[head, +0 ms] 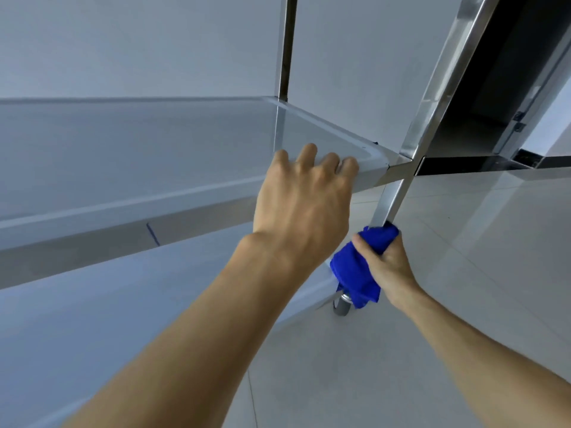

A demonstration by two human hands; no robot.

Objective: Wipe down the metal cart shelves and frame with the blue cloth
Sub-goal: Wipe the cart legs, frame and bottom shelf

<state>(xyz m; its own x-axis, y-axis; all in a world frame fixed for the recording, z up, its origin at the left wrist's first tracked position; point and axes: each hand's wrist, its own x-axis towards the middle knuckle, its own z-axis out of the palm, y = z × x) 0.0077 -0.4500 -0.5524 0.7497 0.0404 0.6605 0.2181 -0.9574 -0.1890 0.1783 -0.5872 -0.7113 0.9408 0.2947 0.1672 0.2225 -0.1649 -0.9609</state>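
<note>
Blue, soft cloth [360, 267] is bunched around the square stainless-steel corner post [391, 200] of the metal cart, just below the middle shelf [154, 156] and above the small grey caster wheel [341, 304] at the post's foot. Judging by its folds, the cloth is light and limp, so it should mould to the post's flat faces and edges; it is best taken as a wad wrapped round the post rather than by a loose corner, one of which hangs down toward the wheel. The polished steel looks hard and slick, so the cloth will likely slide easily along it, though the cart on its wheel may roll if not steadied.

Closed around the cloth and the post together is the right hand [387, 267], its thumb pressed across the front of the fabric and its fingers curled behind, out of sight. The left hand [304, 196] rests on the front rim of the middle shelf near its right front corner, palm down, fingers [309, 151] bent over the raised lip into the tray; it holds nothing and seems to brace the cart. A lower shelf [123, 304] lies beneath the left forearm, above the pale tiled floor [463, 242].
</note>
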